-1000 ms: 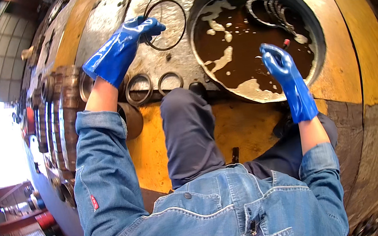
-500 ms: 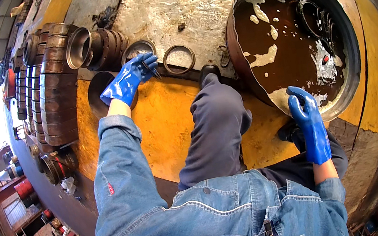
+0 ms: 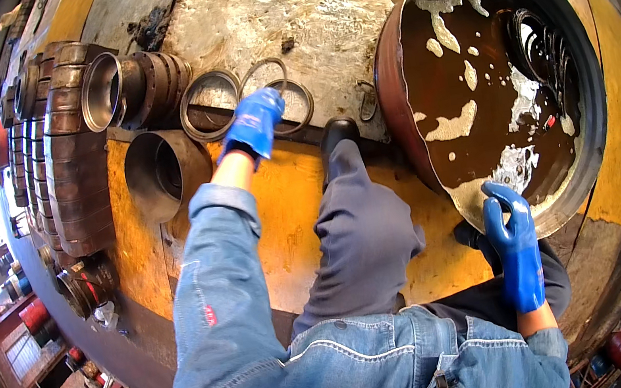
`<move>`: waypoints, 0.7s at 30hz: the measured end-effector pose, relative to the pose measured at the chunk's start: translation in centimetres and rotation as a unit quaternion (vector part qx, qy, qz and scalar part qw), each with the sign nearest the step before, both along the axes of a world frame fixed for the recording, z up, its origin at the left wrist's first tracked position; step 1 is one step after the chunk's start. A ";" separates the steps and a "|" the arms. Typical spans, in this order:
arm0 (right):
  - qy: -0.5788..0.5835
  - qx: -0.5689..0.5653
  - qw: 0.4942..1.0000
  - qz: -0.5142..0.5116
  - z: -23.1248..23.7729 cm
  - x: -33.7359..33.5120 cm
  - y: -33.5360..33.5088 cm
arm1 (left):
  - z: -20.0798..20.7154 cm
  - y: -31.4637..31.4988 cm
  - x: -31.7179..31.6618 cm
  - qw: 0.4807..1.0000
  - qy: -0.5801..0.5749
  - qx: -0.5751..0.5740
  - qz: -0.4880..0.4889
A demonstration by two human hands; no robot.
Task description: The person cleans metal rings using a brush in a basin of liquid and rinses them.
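Observation:
My left hand [image 3: 255, 122], in a blue rubber glove, is closed on the edge of a thin metal ring [image 3: 261, 61]. That ring is tilted up above a second metal ring [image 3: 309, 104] lying on the boards. A wider ring [image 3: 185, 115] rests just left of the hand. My right hand [image 3: 513, 236], gloved the same way, is by the near rim of a large round tub [image 3: 392, 81]. Its fingers are curled together, and whatever may be between them is hidden. Brown liquid [image 3: 468, 122] with pale foam fills the tub, and several dark rings [image 3: 537, 47] sit at its right side.
A metal cylinder [image 3: 191, 159] lies on the yellow board [image 3: 263, 225], its mouth facing left. Farther left are flanged metal parts [image 3: 150, 89] and stacked brown cylindrical pieces [image 3: 75, 149]. A small metal link [image 3: 367, 101] lies beside the tub. My knee [image 3: 363, 226] rises between both hands.
My left hand has moved right, and the ring in it now shows over the ring on the boards. The cylinder it covered is in fuller view. My right hand has barely shifted.

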State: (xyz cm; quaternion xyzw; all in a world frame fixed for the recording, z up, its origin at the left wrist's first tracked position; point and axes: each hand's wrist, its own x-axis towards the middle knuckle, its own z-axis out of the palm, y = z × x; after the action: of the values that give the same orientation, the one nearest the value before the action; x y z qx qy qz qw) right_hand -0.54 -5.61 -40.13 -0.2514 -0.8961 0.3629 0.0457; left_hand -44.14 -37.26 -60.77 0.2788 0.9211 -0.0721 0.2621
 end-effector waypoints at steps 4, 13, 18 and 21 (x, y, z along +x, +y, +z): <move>0.024 0.038 0.999 0.015 0.4 0.0 -0.2 | 0.6 4.4 4.7 0.988 -0.011 -0.137 0.071; -0.019 0.028 0.999 0.007 1.4 -0.7 -1.0 | -2.2 3.7 7.0 0.985 -0.048 -0.160 0.052; -0.037 0.025 0.999 -0.004 1.1 -0.4 -0.9 | -0.7 5.1 7.7 0.977 -0.078 -0.196 -0.007; -0.044 0.007 0.999 0.005 0.9 -0.9 -0.8 | -5.8 2.2 8.1 0.981 -0.025 -0.191 0.016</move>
State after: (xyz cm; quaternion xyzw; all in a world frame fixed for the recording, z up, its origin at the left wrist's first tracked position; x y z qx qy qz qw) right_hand -1.49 -6.40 -39.24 -0.2626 -0.9008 0.3457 0.0059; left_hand -36.01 -35.08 -66.61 0.2104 0.8879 -0.2355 0.3345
